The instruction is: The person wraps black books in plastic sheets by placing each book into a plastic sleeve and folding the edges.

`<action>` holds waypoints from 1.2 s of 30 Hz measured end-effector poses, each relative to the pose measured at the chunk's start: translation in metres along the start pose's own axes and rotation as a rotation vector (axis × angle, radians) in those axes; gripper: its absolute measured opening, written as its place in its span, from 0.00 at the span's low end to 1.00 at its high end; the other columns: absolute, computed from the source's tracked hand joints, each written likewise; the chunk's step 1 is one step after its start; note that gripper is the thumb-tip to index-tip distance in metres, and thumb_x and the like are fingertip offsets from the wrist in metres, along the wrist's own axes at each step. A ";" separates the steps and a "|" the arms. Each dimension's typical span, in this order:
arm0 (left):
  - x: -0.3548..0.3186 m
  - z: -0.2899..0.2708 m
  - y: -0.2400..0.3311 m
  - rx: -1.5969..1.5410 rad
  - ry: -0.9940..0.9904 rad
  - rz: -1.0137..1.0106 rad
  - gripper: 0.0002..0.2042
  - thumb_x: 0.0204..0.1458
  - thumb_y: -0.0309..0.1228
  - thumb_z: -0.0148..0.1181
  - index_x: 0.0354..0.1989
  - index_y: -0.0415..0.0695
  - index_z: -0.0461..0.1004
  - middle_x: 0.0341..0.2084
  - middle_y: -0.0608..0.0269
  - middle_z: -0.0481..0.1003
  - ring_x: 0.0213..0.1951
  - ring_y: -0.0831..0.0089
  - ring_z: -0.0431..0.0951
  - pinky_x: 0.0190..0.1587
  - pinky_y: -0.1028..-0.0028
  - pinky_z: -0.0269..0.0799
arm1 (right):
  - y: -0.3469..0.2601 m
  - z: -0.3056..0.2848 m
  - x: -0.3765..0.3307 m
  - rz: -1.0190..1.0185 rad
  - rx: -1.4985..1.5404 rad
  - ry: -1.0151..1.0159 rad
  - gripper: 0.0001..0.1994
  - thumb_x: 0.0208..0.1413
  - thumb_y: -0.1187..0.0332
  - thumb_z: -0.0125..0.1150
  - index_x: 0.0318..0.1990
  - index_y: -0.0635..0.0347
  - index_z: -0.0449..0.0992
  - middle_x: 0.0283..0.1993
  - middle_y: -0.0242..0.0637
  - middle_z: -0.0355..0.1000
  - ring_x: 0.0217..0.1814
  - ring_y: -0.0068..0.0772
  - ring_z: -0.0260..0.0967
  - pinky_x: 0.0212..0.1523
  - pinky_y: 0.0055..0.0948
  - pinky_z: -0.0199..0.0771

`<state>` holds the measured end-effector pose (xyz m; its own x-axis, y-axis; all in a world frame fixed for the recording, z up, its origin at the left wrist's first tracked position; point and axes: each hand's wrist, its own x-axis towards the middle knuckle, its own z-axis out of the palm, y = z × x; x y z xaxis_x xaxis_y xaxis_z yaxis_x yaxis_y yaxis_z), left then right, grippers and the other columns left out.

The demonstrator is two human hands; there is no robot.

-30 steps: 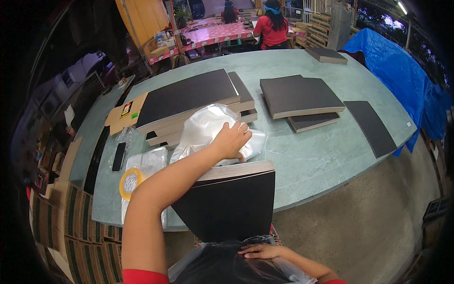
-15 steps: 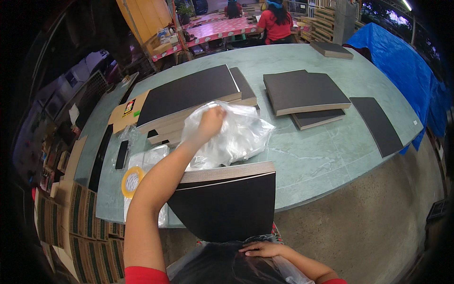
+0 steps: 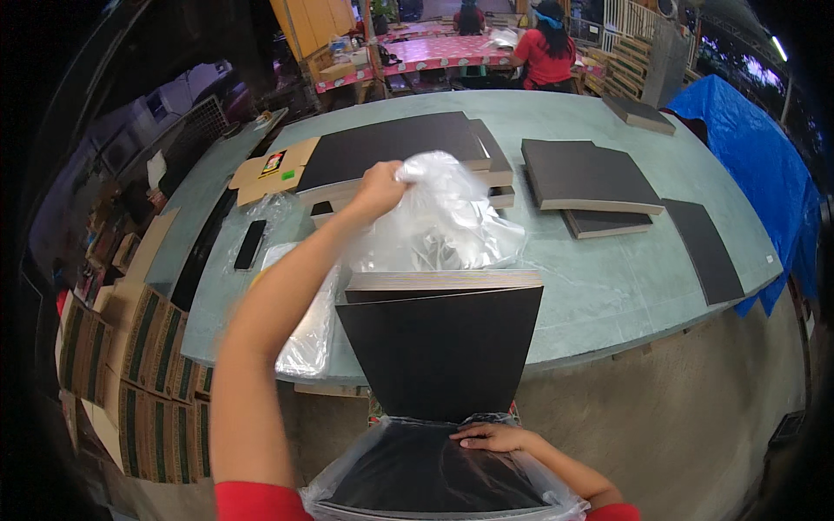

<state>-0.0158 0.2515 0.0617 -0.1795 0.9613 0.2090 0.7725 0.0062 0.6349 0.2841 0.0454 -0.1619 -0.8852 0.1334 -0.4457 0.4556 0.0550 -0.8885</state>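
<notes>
My left hand (image 3: 380,189) is closed on the upper edge of a crumpled clear plastic bag (image 3: 452,230), lifting it over the table. Below the bag, a thick black-covered book (image 3: 439,347) leans at the table's near edge with its page edges up and its cover slightly apart from the pages. Close to my body lies a plastic-wrapped black book (image 3: 391,460). Flat on its upper part rests my right hand (image 3: 491,437), fingers stretched out. Beside my left forearm, a stack of flat clear plastic bags (image 3: 311,334) lies on the table.
Stacked black books (image 3: 391,148) stand beyond the bag, with more black books (image 3: 591,178) to the right and a thin black panel (image 3: 705,247). A phone (image 3: 250,245) and flattened cardboard (image 3: 274,165) lie left. Cardboard bundles (image 3: 156,347) stand below the table. People (image 3: 549,52) sit farther back.
My left hand has raised the plastic bag a little, pulling it taller. My forearm now covers most of the tape roll. My right hand stays on the wrapped book. The whole view has shifted.
</notes>
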 end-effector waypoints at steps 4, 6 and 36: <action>0.005 -0.007 -0.020 -0.338 0.144 -0.064 0.14 0.46 0.33 0.53 0.40 0.39 0.70 0.31 0.60 0.73 0.34 0.76 0.71 0.38 0.75 0.64 | 0.009 0.014 0.006 -0.040 -0.065 0.048 0.24 0.53 0.49 0.41 0.53 0.50 0.62 0.56 0.41 0.57 0.61 0.37 0.47 0.60 0.30 0.44; 0.002 -0.012 -0.016 -0.345 -0.126 -0.115 0.14 0.46 0.34 0.53 0.40 0.39 0.70 0.32 0.61 0.73 0.34 0.76 0.70 0.38 0.75 0.65 | 0.009 0.013 0.002 -0.043 -0.051 0.097 0.22 0.53 0.51 0.45 0.52 0.52 0.64 0.54 0.41 0.59 0.60 0.36 0.50 0.58 0.29 0.48; -0.267 -0.059 -0.003 0.560 -0.560 0.019 0.23 0.34 0.27 0.56 0.44 0.41 0.65 0.31 0.47 0.70 0.36 0.54 0.71 0.40 0.67 0.66 | -0.231 -0.249 0.032 -0.164 -0.921 0.742 0.22 0.50 0.53 0.50 0.43 0.62 0.70 0.42 0.45 0.69 0.44 0.40 0.67 0.45 0.32 0.64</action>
<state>-0.0055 -0.0218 0.0477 0.0553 0.9573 -0.2838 0.9907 -0.0172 0.1349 0.1738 0.2830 0.0560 -0.8069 0.5810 0.1066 0.5065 0.7734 -0.3813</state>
